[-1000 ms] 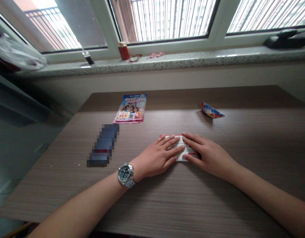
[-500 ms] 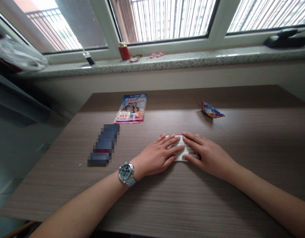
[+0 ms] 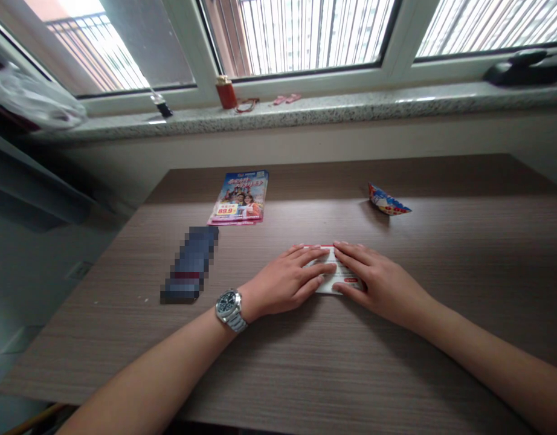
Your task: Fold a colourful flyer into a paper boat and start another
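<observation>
A white printed sheet of paper [image 3: 329, 286] with a red top edge lies flat on the table, partly hidden under both hands. My left hand [image 3: 285, 283] rests on its left part, fingers stretched and slightly apart, pointing right. On the right part lies my right hand [image 3: 379, 279], palm down, its thumb apart from the other fingers near the lower edge. Beyond it sits a folded paper boat [image 3: 387, 201] in blue, red and yellow print. To the far left is a stack of colourful flyers [image 3: 240, 196].
A dark, pixel-blurred flat object [image 3: 190, 266] lies left of my hands on the brown wooden table [image 3: 278, 374]. Along the back, a granite windowsill [image 3: 342, 115] holds a red bottle [image 3: 226, 93], pink bits and a black device [image 3: 527, 69]. A plastic bag [image 3: 34, 99] is at far left.
My left hand has shifted slightly left and its fingers have drawn back a little over the paper. The right hand stays in place.
</observation>
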A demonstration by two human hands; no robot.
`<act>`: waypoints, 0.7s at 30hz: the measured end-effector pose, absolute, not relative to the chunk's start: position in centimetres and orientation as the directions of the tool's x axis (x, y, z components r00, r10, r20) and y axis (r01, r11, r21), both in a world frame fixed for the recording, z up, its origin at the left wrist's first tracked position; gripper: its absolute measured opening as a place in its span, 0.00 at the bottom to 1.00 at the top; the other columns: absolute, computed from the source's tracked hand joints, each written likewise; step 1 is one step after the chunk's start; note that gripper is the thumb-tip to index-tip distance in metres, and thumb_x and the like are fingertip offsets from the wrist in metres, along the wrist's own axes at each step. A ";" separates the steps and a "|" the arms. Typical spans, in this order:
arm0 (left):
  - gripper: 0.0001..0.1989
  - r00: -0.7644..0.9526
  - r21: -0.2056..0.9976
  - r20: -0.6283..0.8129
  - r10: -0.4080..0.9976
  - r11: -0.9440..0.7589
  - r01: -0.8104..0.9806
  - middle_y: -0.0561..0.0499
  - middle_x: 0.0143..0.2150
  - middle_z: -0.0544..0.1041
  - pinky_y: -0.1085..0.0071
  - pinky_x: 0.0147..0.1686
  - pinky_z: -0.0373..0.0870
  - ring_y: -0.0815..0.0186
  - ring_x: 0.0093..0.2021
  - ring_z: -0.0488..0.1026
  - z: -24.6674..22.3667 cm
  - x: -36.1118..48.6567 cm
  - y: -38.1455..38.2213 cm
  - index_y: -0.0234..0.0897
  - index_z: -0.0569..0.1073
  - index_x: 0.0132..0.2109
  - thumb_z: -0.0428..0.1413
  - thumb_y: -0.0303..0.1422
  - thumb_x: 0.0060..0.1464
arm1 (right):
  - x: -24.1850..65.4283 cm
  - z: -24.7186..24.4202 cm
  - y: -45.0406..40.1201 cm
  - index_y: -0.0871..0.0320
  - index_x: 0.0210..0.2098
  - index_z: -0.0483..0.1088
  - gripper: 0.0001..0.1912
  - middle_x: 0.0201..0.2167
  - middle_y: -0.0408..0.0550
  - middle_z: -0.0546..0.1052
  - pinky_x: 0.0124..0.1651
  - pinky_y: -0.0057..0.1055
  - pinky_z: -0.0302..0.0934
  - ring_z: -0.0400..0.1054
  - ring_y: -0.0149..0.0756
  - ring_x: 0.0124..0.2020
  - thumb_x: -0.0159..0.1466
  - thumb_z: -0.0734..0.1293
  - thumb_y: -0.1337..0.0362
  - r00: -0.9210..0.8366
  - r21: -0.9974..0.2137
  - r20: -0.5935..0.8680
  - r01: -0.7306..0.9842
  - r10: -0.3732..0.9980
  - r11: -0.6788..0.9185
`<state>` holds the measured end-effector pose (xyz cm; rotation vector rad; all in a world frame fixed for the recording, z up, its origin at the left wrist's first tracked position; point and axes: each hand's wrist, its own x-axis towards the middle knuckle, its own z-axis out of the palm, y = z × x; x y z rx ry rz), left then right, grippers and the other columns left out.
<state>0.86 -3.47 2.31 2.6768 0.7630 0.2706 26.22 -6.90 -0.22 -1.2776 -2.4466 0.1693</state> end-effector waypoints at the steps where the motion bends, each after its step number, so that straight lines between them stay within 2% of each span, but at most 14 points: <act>1: 0.20 0.834 0.397 0.098 0.544 -0.789 0.468 0.51 0.72 0.60 0.56 0.72 0.52 0.61 0.71 0.58 2.3 0.9 -3.4 0.49 0.66 0.66 0.44 0.37 0.72 | 26.2 -0.2 -6.9 0.58 0.66 0.64 0.31 0.66 0.60 0.68 0.66 0.53 0.61 0.65 0.53 0.65 0.68 0.66 0.54 -0.516 -0.274 0.272 0.768 0.812 0.579; 5: 0.19 0.727 0.464 0.211 0.653 -0.722 0.514 0.45 0.66 0.67 0.63 0.65 0.63 0.62 0.65 0.66 2.0 0.7 -2.6 0.40 0.67 0.65 0.46 0.33 0.71 | 26.2 0.0 -7.0 0.58 0.66 0.64 0.30 0.66 0.59 0.68 0.67 0.53 0.60 0.65 0.52 0.65 0.68 0.66 0.54 -0.510 -0.267 0.263 0.778 0.819 0.569; 9: 0.12 0.511 0.380 0.281 0.812 -0.583 0.718 0.43 0.55 0.72 0.55 0.58 0.67 0.55 0.55 0.69 1.6 0.2 -1.4 0.38 0.74 0.53 0.55 0.36 0.65 | 26.2 0.0 -7.0 0.62 0.65 0.65 0.30 0.66 0.61 0.68 0.67 0.53 0.60 0.65 0.54 0.65 0.68 0.66 0.54 -0.513 -0.253 0.241 0.786 0.824 0.564; 12: 0.10 0.466 0.373 0.268 0.843 -0.537 0.757 0.45 0.50 0.72 0.56 0.54 0.68 0.55 0.52 0.68 1.4 -0.1 -0.8 0.39 0.75 0.48 0.60 0.37 0.62 | 26.3 -0.1 -7.0 0.62 0.66 0.65 0.31 0.66 0.61 0.67 0.67 0.53 0.60 0.65 0.54 0.65 0.67 0.67 0.54 -0.516 -0.256 0.240 0.783 0.822 0.566; 21: 0.06 0.446 0.396 0.250 0.859 -0.512 0.762 0.47 0.47 0.72 0.58 0.51 0.66 0.57 0.50 0.68 1.4 0.2 -0.6 0.39 0.75 0.43 0.61 0.35 0.60 | 26.3 -0.1 -7.0 0.59 0.66 0.64 0.31 0.66 0.60 0.68 0.66 0.54 0.61 0.65 0.54 0.65 0.68 0.66 0.53 -0.514 -0.239 0.239 0.791 0.824 0.563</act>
